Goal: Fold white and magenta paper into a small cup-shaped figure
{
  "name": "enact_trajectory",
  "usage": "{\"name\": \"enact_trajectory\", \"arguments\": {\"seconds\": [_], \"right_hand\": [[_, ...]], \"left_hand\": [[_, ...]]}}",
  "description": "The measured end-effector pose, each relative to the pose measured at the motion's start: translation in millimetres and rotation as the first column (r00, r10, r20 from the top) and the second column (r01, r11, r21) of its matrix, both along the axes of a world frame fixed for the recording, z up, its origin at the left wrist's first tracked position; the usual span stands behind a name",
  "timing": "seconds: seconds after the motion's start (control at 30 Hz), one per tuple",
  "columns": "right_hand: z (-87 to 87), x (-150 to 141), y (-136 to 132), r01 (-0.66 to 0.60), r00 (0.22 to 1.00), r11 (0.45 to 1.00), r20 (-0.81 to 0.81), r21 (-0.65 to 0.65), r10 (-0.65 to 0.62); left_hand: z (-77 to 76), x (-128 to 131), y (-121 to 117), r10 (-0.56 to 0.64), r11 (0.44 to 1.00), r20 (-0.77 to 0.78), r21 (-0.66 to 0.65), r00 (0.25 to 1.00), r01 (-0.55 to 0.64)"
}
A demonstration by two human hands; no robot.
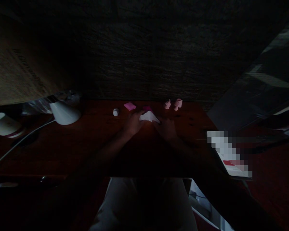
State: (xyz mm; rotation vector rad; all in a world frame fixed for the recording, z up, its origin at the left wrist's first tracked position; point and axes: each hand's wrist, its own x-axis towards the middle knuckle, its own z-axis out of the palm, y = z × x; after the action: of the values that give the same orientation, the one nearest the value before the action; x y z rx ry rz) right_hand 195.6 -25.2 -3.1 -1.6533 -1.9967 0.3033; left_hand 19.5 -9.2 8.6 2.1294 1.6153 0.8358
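The wall [139,51] runs dark and rough across the back, and below it the table [93,126] shows a smooth reddish-brown top. At left there's a printed box [16,64], dull as cardboard, then a smooth white cone [65,113].

Down to the hands! The left hand [134,123] grips the paper [148,116] at its left end, the right hand [167,129] at its right; the gloom hides the fingertips, so how hard they pinch I can't tell. The white paper sits low over the table, arching between them. It looks thin: light, soft, quick to crease, easy to tear. Opposite edges look the safest hold, with the middle left free.

Just behind, a flat magenta piece [147,108]; leftward, an angular pink piece [130,106]; rightward, two knobbly pink shapes [178,104]. Smallest of all, a rounded, matte white lump [115,112].
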Motion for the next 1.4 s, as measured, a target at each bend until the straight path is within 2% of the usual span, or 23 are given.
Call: {"name": "enact_trajectory", "arguments": {"seconds": [0.13, 0.27, 0.4, 0.5, 0.7, 1.0, 1.1, 1.23, 1.4], "right_hand": [[1.2, -0.3, -0.4, -0.017, 1.0, 1.0, -0.015, -0.016, 0.017], [3.4, -0.6, -0.9, -0.004, 0.999, 1.0, -0.045, -0.015, 0.003], [7.9, 0.3, -3.0, -0.029, 0.999, 0.999, -0.022, -0.027, 0.029], [10.6, 3.8, -5.0, -0.045, 0.999, 0.998, -0.027, -0.038, 0.044], [8.0, 12.0, -4.7, -0.026, 1.0, 0.999, 0.011, 0.019, 0.025], [7.3, 10.4, -4.9, 0.009, 1.0, 1.0, 0.02, -0.001, -0.009], [7.1, 11.0, -6.2, 0.005, 1.0, 1.0, -0.004, 0.019, -0.005], [6.5, 13.0, -6.5, -0.028, 0.999, 0.998, -0.028, 0.063, 0.03], [6.2, 12.3, -5.9, -0.023, 0.998, 0.993, -0.051, 0.114, 0.029]], "left_hand": [[-2.7, -3.6, 2.8, -0.034, 0.999, 0.006, 0.032, 0.999, 0.034], [2.2, -11.4, 1.6, -0.053, 0.998, -0.004, 0.027, 0.999, 0.053], [10.6, -18.4, -1.2, -0.041, 0.999, -0.102, -0.026, 0.994, 0.038], [13.0, -18.7, -2.8, -0.048, 0.999, -0.173, -0.016, 0.984, 0.046], [12.7, -15.1, -4.8, -0.03, 1.0, -0.2, -0.009, 0.979, 0.029], [8.9, -10.4, -7.4, -0.015, 0.999, -0.247, 0.047, 0.969, 0.027], [8.8, -11.5, -6.2, -0.03, 0.996, -0.208, 0.072, 0.978, 0.046], [11.3, -16.5, -1.8, -0.027, 0.998, -0.096, 0.053, 0.995, 0.032], [12.3, -21.5, 1.3, -0.06, 0.994, 0.037, 0.093, 0.998, 0.056]]}}
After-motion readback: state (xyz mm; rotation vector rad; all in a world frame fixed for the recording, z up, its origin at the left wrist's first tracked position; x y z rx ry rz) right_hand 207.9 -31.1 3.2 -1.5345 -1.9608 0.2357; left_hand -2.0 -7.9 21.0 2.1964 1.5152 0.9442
